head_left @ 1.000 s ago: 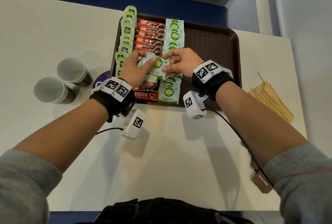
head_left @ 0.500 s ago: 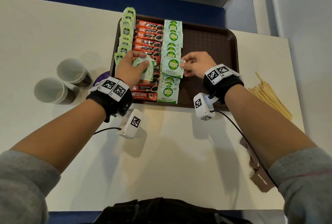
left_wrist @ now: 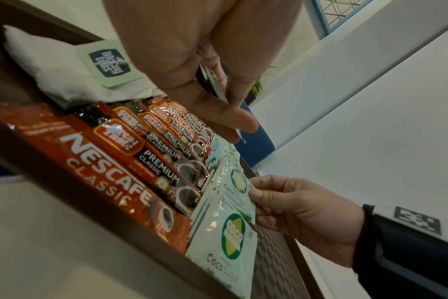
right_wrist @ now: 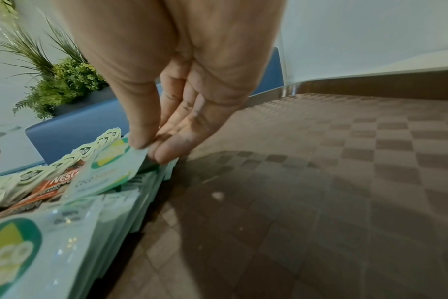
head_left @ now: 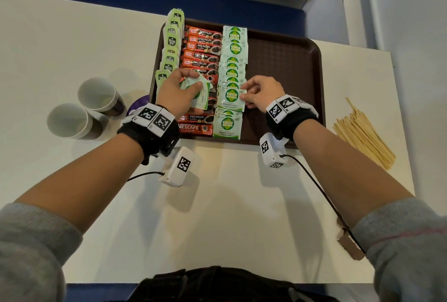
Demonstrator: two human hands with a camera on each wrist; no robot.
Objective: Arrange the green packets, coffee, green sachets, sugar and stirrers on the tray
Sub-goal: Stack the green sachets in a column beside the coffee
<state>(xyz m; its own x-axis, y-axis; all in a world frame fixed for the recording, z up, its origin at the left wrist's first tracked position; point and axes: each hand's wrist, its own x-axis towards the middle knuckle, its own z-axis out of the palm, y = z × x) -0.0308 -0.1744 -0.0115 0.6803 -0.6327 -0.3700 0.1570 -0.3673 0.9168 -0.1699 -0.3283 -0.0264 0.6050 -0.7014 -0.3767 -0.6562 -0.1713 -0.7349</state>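
On the brown tray (head_left: 290, 64) lie three columns: green tea packets (head_left: 170, 42) at the left edge, red coffee sticks (head_left: 202, 46) in the middle, green-and-white Coco Sugar sachets (head_left: 233, 59) beside them. My left hand (head_left: 179, 92) hovers over the coffee column and grips a small bunch of sugar sachets (head_left: 199, 93). My right hand (head_left: 256, 94) pinches the right edge of one sugar sachet (head_left: 229, 99), (right_wrist: 110, 170) near the front of the sachet column. Wooden stirrers (head_left: 362, 132) lie on the table, right of the tray.
Two paper cups (head_left: 84, 108) and a purple lid (head_left: 139, 105) stand left of the tray. The tray's right half (right_wrist: 320, 182) is bare. A wall runs close along the table's right side.
My right hand drew one sachet away from the bunch in my left hand and carried it right onto the sachet column. My left hand stayed over the coffee sticks.
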